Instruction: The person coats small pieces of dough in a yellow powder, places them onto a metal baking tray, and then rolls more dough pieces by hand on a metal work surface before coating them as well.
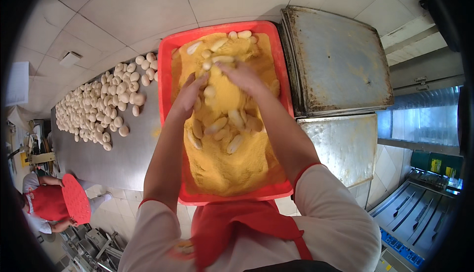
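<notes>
A large red plastic tub (168,49) in front of me is filled with coarse yellow flour or meal (224,166). Pale dough pieces, some round and some oblong, lie in it, partly dusted; one long dough piece (223,59) is near the far end, another (234,144) nearer me. My left hand (190,94) is over the tub's left half, its fingers extended beside small dough balls. To its right, my right hand (242,78) reaches farther in, fingers stretched toward the far pieces, with fingertips at or touching the long one. Neither hand visibly grips anything.
Many round dough balls (106,99) cover part of the metal table (133,148) on the left. Stacked worn baking trays (340,59) stand against the tub's right side, another tray (340,146) below them. At lower left, a person in a red apron (47,203) holds a red perforated board (76,199).
</notes>
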A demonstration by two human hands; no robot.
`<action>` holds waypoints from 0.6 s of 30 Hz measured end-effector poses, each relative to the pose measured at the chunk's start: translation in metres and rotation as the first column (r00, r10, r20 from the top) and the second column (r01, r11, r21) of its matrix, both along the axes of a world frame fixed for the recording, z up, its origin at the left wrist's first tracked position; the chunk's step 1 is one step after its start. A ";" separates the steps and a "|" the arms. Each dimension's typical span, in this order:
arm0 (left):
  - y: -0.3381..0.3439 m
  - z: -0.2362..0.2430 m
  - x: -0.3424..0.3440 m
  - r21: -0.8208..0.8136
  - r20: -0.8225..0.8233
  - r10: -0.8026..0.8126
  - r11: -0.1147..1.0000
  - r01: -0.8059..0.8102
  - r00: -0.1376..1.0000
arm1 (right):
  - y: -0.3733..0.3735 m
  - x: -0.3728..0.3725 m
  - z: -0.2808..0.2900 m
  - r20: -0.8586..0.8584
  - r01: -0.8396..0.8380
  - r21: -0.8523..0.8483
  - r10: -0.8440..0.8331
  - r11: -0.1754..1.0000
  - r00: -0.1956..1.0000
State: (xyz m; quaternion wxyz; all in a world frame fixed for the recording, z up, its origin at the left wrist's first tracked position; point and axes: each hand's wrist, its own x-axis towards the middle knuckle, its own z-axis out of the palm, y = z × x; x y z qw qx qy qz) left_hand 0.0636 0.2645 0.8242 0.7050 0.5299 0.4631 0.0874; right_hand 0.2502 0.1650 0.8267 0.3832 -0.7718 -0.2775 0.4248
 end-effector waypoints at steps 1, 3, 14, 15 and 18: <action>0.000 -0.002 -0.009 -0.036 0.087 -0.049 0.998 0.052 0.995 | -0.004 -0.006 0.003 0.012 -0.043 0.045 0.042 0.998 0.999; 0.015 -0.001 -0.020 0.027 0.082 -0.050 0.998 0.048 0.995 | -0.007 -0.016 0.012 0.038 -0.133 0.137 0.129 0.982 0.991; 0.043 -0.004 0.036 0.294 -0.221 -0.054 0.948 0.119 0.974 | 0.023 0.021 -0.032 0.101 -0.158 0.231 0.138 0.960 0.985; 0.037 0.001 0.017 0.258 -0.157 -0.085 0.958 0.124 0.984 | 0.008 0.007 -0.017 0.102 -0.249 0.235 0.230 0.940 0.968; 0.019 -0.002 -0.020 0.276 0.104 -0.141 0.955 0.107 0.985 | -0.032 0.005 0.001 0.034 -0.182 0.282 0.180 0.942 0.983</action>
